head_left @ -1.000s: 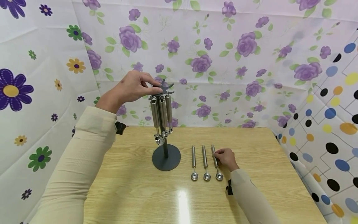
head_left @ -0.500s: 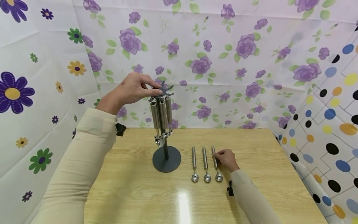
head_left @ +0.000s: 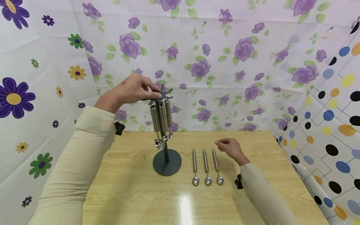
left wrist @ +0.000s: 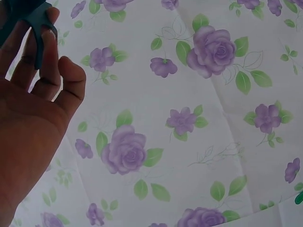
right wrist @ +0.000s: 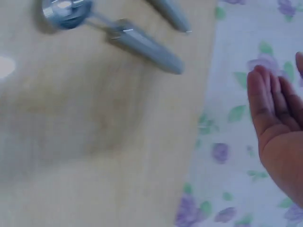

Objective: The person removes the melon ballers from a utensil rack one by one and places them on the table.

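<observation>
In the head view my left hand (head_left: 137, 90) pinches the hooked top of a dark grey utensil stand (head_left: 167, 162) between thumb and fingers. The left wrist view shows fingers curled around part of this dark top (left wrist: 35, 19). Several steel-handled utensils (head_left: 162, 120) hang from the hooks, their small round ends down. Three steel scoops lie side by side on the table, handles away from me: left (head_left: 194, 161), middle (head_left: 206, 161) and right (head_left: 215, 161). My right hand (head_left: 231, 149) hovers just right of the right scoop's handle end, holding nothing, fingers loosely bent.
The wooden table (head_left: 135, 193) ends at a flower-printed cloth wall (head_left: 222, 109) behind the stand. Patterned cloth also closes off the left side (head_left: 50, 125) and the right side (head_left: 326, 125).
My right hand has let go of the right scoop and moved up and slightly right of it. The scoop stays on the table. My left hand keeps its hold on the stand's top.
</observation>
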A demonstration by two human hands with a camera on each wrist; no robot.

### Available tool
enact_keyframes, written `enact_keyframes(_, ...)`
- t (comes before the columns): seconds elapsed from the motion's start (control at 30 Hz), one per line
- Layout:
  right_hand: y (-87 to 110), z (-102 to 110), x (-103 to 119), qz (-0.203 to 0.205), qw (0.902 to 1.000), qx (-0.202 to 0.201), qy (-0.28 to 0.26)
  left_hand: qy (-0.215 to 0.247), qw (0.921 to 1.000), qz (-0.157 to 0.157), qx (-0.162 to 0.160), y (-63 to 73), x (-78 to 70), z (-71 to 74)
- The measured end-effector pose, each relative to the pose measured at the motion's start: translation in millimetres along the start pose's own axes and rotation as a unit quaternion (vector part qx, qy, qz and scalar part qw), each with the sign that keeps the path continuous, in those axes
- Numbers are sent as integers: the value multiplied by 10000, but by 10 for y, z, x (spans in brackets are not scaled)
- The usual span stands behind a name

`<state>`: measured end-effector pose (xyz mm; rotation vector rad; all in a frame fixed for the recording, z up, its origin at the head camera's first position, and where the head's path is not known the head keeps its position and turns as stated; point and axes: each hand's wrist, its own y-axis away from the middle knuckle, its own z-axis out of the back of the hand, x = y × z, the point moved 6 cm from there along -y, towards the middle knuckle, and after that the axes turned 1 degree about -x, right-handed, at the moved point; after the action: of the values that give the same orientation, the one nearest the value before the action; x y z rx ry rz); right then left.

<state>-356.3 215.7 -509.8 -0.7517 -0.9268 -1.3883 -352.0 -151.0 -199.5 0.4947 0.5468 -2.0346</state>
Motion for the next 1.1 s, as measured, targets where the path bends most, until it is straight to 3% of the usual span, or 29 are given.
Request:
enact_keyframes(0.2, -17, 50, 429, 566, 9981, 160, -209, 29, 9997, 102, 206, 2, -26, -9)
enact_keyframes(0.4, 9, 80, 880, 964, 9950, 249, -77, -276, 9986, -171, 423, 16, -60, -5)
enact_keyframes(0.53, 36, 67, 1172, 1119, 9929, 372, -176, -251, 9983, -146, 501, 26, -79, 6)
enact_keyframes(0.83, 108, -43, 1736, 1650, 9823, 716, -529, -59, 9993, 64, 377, 3, -75, -29)
enact_keyframes(1.1, 121, -101, 2009, 1939, 9768, 737, -525, -360, 9992, -23, 149, -5, -93, -60)
